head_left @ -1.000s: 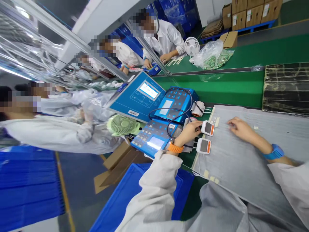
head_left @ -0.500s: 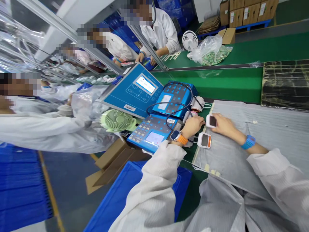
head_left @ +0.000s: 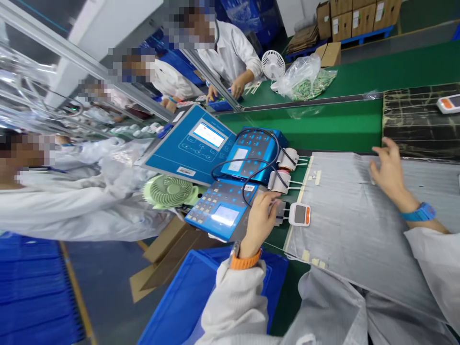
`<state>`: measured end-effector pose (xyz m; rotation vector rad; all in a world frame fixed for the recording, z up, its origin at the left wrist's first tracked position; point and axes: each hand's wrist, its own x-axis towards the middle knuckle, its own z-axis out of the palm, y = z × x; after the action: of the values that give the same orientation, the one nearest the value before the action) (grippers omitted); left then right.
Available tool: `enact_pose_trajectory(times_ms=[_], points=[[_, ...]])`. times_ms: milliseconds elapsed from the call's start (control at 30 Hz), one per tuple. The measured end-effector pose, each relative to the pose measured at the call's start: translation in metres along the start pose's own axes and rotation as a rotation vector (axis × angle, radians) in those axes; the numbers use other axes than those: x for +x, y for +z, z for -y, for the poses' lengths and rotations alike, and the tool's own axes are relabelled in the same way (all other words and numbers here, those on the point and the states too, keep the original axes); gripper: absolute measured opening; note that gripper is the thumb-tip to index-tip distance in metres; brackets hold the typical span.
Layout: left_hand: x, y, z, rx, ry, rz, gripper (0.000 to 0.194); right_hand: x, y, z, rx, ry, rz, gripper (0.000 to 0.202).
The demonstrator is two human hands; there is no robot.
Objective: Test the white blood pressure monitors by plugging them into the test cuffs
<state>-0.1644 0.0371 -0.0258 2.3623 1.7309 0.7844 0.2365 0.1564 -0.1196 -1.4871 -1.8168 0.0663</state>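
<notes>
A small white device with a grey screen and orange buttons (head_left: 299,214) lies at the left edge of the grey mat (head_left: 359,215), joined by thin prongs to a clear fixture (head_left: 280,213). My left hand (head_left: 261,218) is at this fixture, thumb and fingers bent around its near side; whether it grips is hidden. Above the mat's far right part, my right hand (head_left: 390,170) has its fingers spread and holds nothing. A second white and orange device (head_left: 450,103) rests on the dark taped board (head_left: 420,120), beyond my right hand. Two white fixtures (head_left: 279,182) with prongs stand beside the blue testers.
Blue testers (head_left: 224,211) with looped black cables and a green fan (head_left: 168,191) are left of my left hand. A blue bin (head_left: 179,292) sits below. Across the green belt (head_left: 334,127), a person in white (head_left: 230,48) works near a white fan (head_left: 273,64).
My right hand has let go of a white device and moved right, its fingers now apart. A device now shows on the dark board. My left hand has moved down and left to the clear fixture.
</notes>
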Motion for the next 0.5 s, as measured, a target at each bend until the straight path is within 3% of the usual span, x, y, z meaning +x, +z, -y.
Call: enact_pose_trajectory(times_ms=[67, 167, 267, 433, 500], points=[[-0.012, 0.000, 0.001, 0.061, 0.004, -0.053, 0.016, -0.013, 0.017, 0.013, 0.057, -0.033, 0.047, 0.035], [-0.028, 0.000, 0.002, 0.135, 0.005, -0.117, 0.016, -0.020, 0.030, 0.013, 0.097, -0.045, 0.141, 0.030], [-0.040, 0.004, 0.000, 0.209, 0.030, -0.135, 0.017, -0.018, 0.032, 0.003, 0.122, -0.027, 0.166, 0.029], [-0.050, 0.021, -0.007, 0.322, 0.151, -0.012, 0.031, -0.016, 0.029, 0.002, 0.128, -0.026, 0.194, 0.030], [-0.059, 0.025, -0.013, 0.326, 0.125, -0.061, 0.031, -0.016, 0.029, 0.004, 0.133, -0.021, 0.202, 0.030]])
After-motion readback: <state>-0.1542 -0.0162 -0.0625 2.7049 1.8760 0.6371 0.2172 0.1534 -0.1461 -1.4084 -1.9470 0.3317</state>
